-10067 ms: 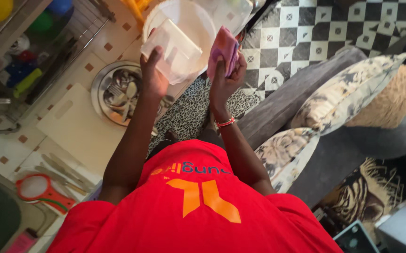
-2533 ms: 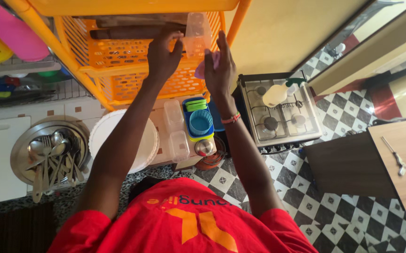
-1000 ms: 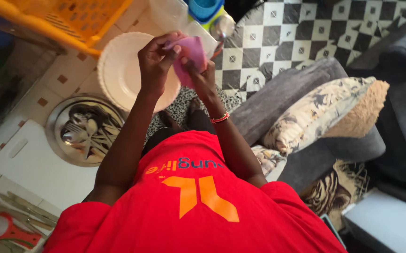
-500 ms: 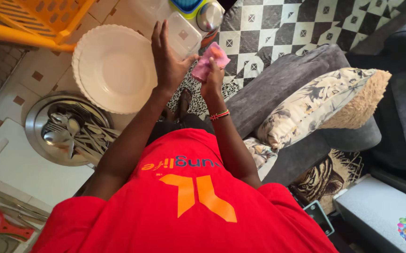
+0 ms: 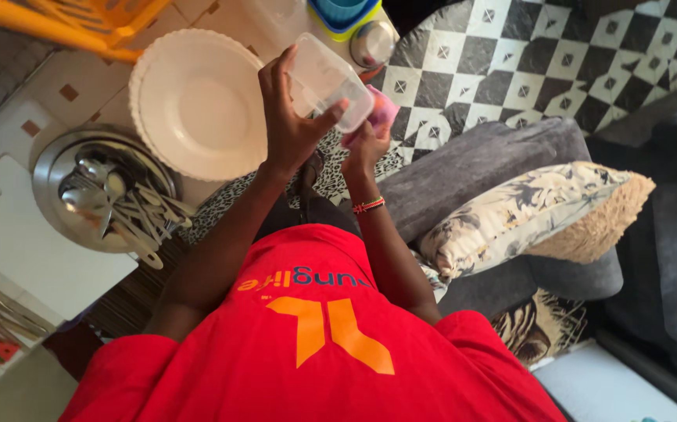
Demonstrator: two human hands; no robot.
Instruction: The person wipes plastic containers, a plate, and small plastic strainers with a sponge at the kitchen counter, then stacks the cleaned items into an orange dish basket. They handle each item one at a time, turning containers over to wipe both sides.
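Observation:
My left hand (image 5: 288, 129) grips a clear plastic container (image 5: 324, 76), held tilted in front of my chest. My right hand (image 5: 365, 145), with a beaded bracelet on its wrist, holds a pink cloth (image 5: 382, 109) pressed against the container's lower right side. Both hands are raised above the edge of the tiled counter (image 5: 65, 90), just right of a large white plate (image 5: 198, 101). The cloth is partly hidden behind the container and my fingers.
A metal bowl of spoons and forks (image 5: 104, 199) sits left of the plate, beside a white board (image 5: 26, 250). An orange crate (image 5: 96, 19) hangs at top left. A grey sofa (image 5: 471, 168) with a patterned cushion (image 5: 534, 211) is on the right, over checkered floor (image 5: 573, 55).
My hands came down from the orange crate with the container. Since half a second ago the container has tilted and the pink cloth has moved against it.

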